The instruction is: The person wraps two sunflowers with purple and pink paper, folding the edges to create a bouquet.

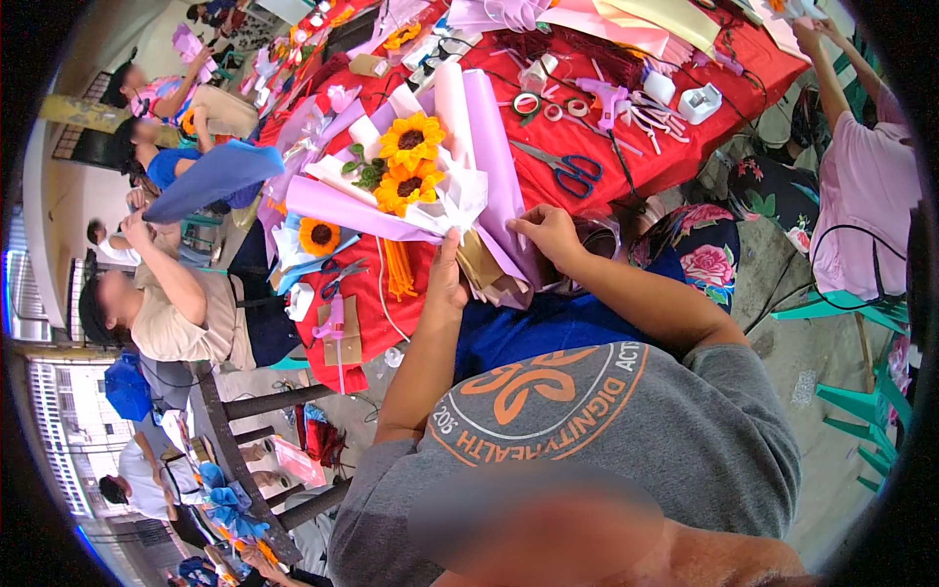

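Observation:
A bouquet of two yellow sunflowers (410,143) with green leaves (366,172) lies tilted over the near edge of the table. Lilac wrapping paper (501,186) and white tissue (460,201) surround it, with brown paper (477,259) showing at its base. My left hand (448,276) grips the bouquet's lower left side, thumb up against the wrap. On the other side, my right hand (550,237) pinches the edge of the lilac paper between thumb and fingertips. Orange stems (399,269) hang beside my left hand.
On the red-covered table (665,161) lie scissors (559,168), a pink glue gun (606,101), tape rolls (526,104) and a white tape dispenser (698,103). Left are a blue-wrapped sunflower (319,236), smaller scissors (339,276) and another glue gun (335,321). People sit on both sides.

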### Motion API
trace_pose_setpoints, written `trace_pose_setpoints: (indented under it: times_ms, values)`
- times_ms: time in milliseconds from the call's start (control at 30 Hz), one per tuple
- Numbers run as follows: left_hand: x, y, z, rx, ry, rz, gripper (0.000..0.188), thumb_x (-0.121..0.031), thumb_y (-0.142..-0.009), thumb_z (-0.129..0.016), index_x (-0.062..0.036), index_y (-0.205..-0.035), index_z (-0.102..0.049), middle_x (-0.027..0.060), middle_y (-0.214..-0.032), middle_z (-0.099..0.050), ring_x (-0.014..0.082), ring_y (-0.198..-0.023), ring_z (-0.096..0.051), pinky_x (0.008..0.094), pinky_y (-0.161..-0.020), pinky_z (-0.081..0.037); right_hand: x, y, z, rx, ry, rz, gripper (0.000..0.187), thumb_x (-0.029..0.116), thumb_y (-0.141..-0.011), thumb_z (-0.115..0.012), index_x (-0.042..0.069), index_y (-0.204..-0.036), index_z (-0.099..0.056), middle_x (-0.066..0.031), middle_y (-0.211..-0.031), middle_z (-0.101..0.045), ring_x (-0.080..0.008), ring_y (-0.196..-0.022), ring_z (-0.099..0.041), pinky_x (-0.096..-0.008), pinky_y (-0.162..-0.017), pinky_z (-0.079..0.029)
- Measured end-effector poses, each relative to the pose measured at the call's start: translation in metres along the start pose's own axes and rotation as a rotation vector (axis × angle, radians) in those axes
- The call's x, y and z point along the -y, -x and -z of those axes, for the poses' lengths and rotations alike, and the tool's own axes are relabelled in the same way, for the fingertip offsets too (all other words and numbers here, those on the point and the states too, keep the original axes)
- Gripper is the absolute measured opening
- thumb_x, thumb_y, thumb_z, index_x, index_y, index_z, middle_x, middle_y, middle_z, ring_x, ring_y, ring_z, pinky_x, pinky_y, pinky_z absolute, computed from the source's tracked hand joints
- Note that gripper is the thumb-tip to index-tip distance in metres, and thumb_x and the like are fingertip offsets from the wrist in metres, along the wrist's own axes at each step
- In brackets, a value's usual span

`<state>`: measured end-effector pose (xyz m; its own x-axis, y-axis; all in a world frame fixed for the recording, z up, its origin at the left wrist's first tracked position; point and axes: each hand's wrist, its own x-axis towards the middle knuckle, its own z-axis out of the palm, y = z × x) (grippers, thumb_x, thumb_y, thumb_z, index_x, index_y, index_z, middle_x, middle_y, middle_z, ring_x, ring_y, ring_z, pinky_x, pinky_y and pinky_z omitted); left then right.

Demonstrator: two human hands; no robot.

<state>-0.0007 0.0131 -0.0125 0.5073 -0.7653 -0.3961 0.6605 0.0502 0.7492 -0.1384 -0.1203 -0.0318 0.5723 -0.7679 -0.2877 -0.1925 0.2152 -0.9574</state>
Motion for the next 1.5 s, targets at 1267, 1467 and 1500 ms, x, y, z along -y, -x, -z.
trace_pose_setpoints:
  times_ms: [1267, 1467, 1500]
  values:
    - [0.004, 0.002, -0.006, 0.090, -0.013, -0.042, 0.052, -0.027, -0.084, -0.060, -0.0087, -0.128, -0.038, 0.0043, -0.120, -0.049, 0.0181, -0.107, -0.050, 0.0342, -0.091, -0.042, 0.002, -0.011, -0.001, -0.036, -0.373, -0.162, 0.035, 0.004, -0.067, -0.073, -0.002, -0.097, -0.057, -0.0026, -0.067, -0.058, -0.0094, -0.055, -0.051, -0.0213, -0.049, -0.039]
    - [0.006, -0.002, -0.001, 0.054, -0.062, -0.125, 0.052, -0.021, -0.084, -0.060, -0.0075, -0.129, -0.037, 0.0040, -0.123, -0.047, 0.0177, -0.110, -0.047, 0.0327, -0.093, -0.040, 0.010, -0.008, 0.001, -0.041, -0.244, -0.138, 0.034, 0.005, -0.068, -0.072, -0.003, -0.098, -0.057, -0.0035, -0.065, -0.058, -0.0101, -0.054, -0.053, -0.0220, -0.045, -0.038]
    - [0.006, -0.003, -0.002, 0.022, -0.099, -0.151, 0.051, -0.020, -0.084, -0.059, -0.0072, -0.129, -0.037, 0.0040, -0.123, -0.047, 0.0176, -0.110, -0.047, 0.0325, -0.093, -0.039, 0.001, -0.013, 0.000, -0.043, -0.244, -0.138, 0.034, 0.005, -0.068, -0.072, -0.003, -0.098, -0.057, -0.0035, -0.065, -0.058, -0.0101, -0.054, -0.053, -0.0220, -0.045, -0.038]
